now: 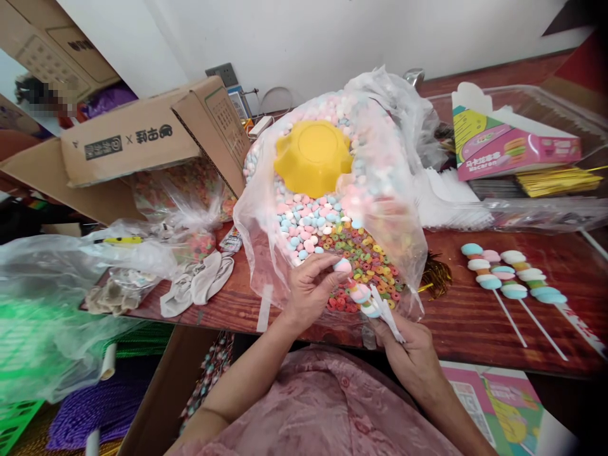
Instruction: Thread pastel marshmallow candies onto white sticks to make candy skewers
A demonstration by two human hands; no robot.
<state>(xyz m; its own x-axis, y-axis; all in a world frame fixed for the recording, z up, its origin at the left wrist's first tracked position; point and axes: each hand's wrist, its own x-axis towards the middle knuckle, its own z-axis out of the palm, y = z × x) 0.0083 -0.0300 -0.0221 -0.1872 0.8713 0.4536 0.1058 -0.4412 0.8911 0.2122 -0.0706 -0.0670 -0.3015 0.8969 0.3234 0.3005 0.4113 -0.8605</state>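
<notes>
Watching both hands working at the near edge of the table (475, 316), just in front of the candy bag (380, 158). Left hand (308, 288) is pinching a pink-and-blue candy (342, 265) between thumb and fingertips, right at the top of the stick (386, 315). Right hand (411, 351) is closing around the stick's lower end; a few candies (365, 299) are already sitting on it, angled up to the left. I'm seeing the stick hovering over the bag's open mouth, above the coloured rings (365, 259). A yellow bowl (313, 155) is lying upside down on the pastel candies (304, 225) deeper in the bag. Three finished skewers (510, 278) are lying side by side on the table, well to the right. A pink box (508, 145) is standing behind them. Cardboard box (142, 139) and gloves (199, 285) are sitting off to the left.
</notes>
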